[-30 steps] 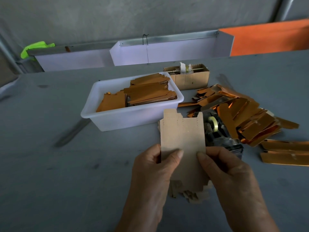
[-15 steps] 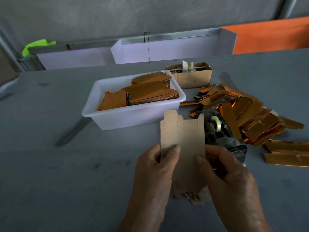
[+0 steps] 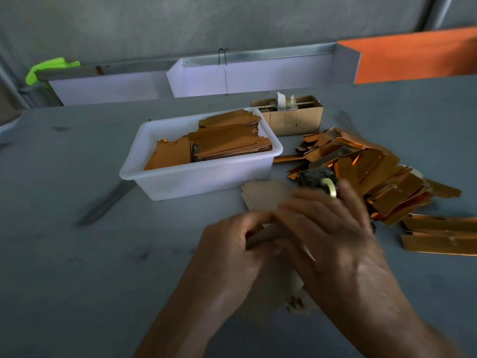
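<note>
Blurred right hand [image 3: 330, 233] covers most of the cardboard blank [image 3: 265, 197].

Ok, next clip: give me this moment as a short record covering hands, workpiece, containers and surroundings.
work: folding a flat cardboard blank above the grey table
left hand: fingers curled round the blank's near part
right hand: laid over the blank, motion-blurred; grip unclear
white tub: holds stacked brown pieces
right of tub: tape dispenser and a pile of gold pieces
behind tub: small cardboard box
</note>
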Demonstrator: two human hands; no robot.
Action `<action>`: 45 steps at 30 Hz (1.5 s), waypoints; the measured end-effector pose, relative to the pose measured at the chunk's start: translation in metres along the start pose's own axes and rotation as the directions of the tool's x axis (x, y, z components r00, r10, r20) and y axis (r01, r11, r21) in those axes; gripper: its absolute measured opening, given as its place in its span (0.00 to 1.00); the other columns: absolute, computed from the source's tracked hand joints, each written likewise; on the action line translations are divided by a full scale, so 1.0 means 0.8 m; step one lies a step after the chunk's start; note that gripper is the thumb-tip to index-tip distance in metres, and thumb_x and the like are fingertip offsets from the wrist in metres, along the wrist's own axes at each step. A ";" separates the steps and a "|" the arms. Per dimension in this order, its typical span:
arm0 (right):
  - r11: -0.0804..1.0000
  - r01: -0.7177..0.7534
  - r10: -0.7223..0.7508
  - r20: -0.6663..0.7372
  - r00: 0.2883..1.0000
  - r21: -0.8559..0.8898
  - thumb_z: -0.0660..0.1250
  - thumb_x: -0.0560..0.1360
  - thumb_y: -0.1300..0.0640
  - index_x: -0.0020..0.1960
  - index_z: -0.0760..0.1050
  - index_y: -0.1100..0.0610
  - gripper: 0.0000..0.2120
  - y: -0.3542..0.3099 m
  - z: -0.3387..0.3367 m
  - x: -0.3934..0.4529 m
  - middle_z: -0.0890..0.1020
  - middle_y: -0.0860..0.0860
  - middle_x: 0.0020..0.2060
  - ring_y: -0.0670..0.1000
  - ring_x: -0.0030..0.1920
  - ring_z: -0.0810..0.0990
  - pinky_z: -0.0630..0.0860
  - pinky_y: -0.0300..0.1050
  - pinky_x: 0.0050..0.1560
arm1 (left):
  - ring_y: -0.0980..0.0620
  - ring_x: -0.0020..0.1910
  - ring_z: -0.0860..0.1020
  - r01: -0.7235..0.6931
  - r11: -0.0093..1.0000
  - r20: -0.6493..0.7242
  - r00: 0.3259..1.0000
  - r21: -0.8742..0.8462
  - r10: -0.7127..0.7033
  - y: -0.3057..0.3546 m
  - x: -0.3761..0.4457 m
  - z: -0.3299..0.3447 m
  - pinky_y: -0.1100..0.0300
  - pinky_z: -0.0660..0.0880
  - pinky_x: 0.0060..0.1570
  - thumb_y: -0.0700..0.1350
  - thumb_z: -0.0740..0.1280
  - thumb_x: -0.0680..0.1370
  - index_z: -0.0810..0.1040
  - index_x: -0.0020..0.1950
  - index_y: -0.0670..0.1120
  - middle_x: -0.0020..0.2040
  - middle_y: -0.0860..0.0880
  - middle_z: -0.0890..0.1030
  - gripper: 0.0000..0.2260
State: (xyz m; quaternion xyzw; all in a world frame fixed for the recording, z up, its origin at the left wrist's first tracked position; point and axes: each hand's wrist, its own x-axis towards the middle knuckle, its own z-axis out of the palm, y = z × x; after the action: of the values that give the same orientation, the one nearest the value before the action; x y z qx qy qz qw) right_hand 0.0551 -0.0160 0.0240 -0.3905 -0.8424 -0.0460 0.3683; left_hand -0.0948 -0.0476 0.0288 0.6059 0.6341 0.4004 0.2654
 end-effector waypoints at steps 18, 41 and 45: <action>0.392 -0.685 0.590 0.403 0.699 0.614 0.68 0.68 0.49 0.39 0.78 0.43 0.02 0.006 0.026 -0.020 0.80 0.40 0.30 0.37 0.31 0.75 0.68 0.29 0.29 | 0.47 0.39 0.85 0.221 0.430 -0.030 0.862 -0.875 -0.505 -0.005 -0.009 0.043 0.60 0.80 0.33 0.39 0.72 0.63 0.83 0.49 0.39 0.44 0.41 0.86 0.15; 0.918 -0.233 0.196 0.143 0.970 0.320 0.70 0.66 0.56 0.69 0.70 0.60 0.32 -0.040 0.029 -0.034 0.82 0.49 0.42 0.46 0.34 0.80 0.79 0.40 0.32 | 0.49 0.32 0.76 0.271 0.656 -0.111 0.871 -0.704 -0.479 -0.003 -0.010 0.050 0.59 0.72 0.30 0.39 0.71 0.73 0.82 0.36 0.41 0.31 0.43 0.79 0.06; 0.935 -0.204 0.158 0.175 0.972 0.289 0.70 0.64 0.56 0.71 0.65 0.65 0.37 -0.045 0.027 -0.031 0.81 0.53 0.45 0.51 0.36 0.82 0.80 0.42 0.30 | 0.51 0.34 0.77 0.201 0.745 -0.127 0.925 -0.636 -0.358 -0.001 -0.017 0.050 0.55 0.72 0.34 0.47 0.68 0.77 0.81 0.39 0.43 0.32 0.45 0.79 0.10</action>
State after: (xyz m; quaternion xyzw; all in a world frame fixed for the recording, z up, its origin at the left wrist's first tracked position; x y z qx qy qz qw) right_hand 0.0279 -0.0486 -0.0006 -0.4073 -0.8249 0.1482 0.3629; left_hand -0.0608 -0.0536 0.0048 0.3309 0.5816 0.6095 0.4252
